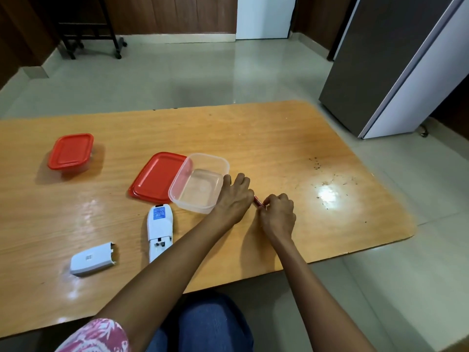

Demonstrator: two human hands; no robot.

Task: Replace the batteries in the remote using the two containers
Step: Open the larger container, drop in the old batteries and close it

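Wooden table (279, 138): your left hand (234, 196) rests flat against the open clear plastic container (199, 184) mid-table, its red lid (154, 177) alongside. Your right hand (278, 214) pinches a red battery (258, 201). White remote (160, 229), compartment open, lies near the front edge.

Both forearms extend forward, bare, converging toward one another. The left hand (234, 196) lies palm down with its fingers (239, 180) spread forward and slightly curled, the thumb reaching out to its left. The right hand (278, 213), just beside and slightly nearer the body, is curled into a loose fist, knuckles up, its fingertips (265, 203) pinched together toward the left hand. A patterned pink sleeve (96, 336) covers the left upper arm.
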